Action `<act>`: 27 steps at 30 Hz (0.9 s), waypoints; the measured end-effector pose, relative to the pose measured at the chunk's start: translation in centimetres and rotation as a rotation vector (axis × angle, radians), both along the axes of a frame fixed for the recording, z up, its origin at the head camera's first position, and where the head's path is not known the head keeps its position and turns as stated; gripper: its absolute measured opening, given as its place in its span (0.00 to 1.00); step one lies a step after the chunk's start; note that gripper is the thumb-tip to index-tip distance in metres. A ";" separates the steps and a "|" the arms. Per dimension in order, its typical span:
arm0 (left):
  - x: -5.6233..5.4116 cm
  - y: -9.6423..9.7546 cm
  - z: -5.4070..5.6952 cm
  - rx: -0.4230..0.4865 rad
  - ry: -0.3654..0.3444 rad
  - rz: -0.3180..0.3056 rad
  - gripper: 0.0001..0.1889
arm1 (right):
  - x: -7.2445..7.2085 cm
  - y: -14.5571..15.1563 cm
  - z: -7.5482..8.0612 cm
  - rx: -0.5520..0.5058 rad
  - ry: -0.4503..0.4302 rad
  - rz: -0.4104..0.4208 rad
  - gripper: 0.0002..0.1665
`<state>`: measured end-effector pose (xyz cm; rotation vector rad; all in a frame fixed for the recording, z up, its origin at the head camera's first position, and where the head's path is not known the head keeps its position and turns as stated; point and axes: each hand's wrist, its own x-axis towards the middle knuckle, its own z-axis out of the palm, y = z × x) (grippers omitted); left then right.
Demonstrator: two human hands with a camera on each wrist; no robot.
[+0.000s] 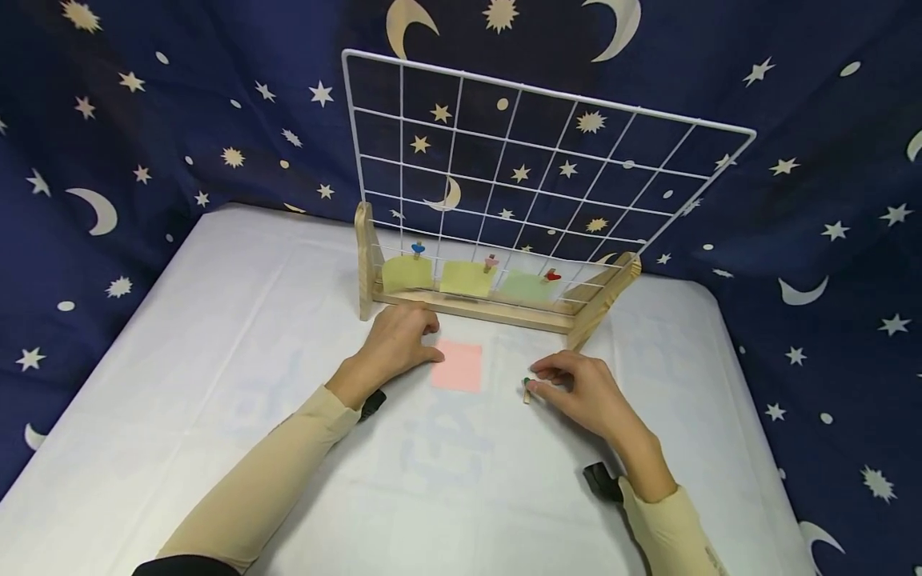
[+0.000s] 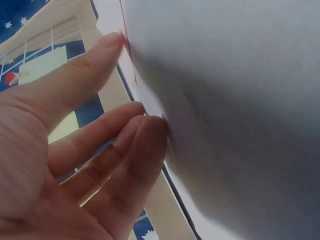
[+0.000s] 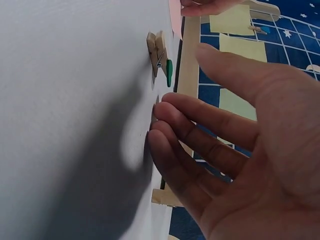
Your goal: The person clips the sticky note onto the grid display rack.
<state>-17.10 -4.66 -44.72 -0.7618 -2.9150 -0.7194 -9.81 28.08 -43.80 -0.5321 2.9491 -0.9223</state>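
A square pink sticky note [image 1: 458,366] lies on the white cloth in front of the wire rack. My left hand [image 1: 396,340] rests at its left side. The thumb tip [image 2: 112,41] is right at the note's edge, and the other fingers are spread apart from it, touching the cloth. To the right of the note is a small wooden clothespin [image 3: 156,50] with a green decoration [image 3: 169,73]. My right hand [image 1: 579,390] is beside the clothespin, fingertips low on the cloth and thumb raised, with a gap between thumb and fingers.
Behind the hands stands a white wire grid [image 1: 533,152] in a wooden base [image 1: 490,312]. Two yellow notes and a pale green note [image 1: 524,286] hang on it from clothespins with blue, pink and red hearts. A dark starry curtain [image 1: 180,104] surrounds the table.
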 end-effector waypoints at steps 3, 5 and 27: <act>0.1 0.2 -0.1 0.011 -0.016 0.005 0.20 | -0.1 0.0 0.1 0.019 -0.004 0.018 0.15; 0.2 0.2 -0.2 0.020 -0.039 -0.001 0.18 | -0.1 0.0 0.1 0.032 -0.004 0.021 0.15; 0.1 0.3 -0.8 0.146 -0.062 -0.016 0.12 | -0.3 0.0 -0.5 -0.011 0.021 0.050 0.13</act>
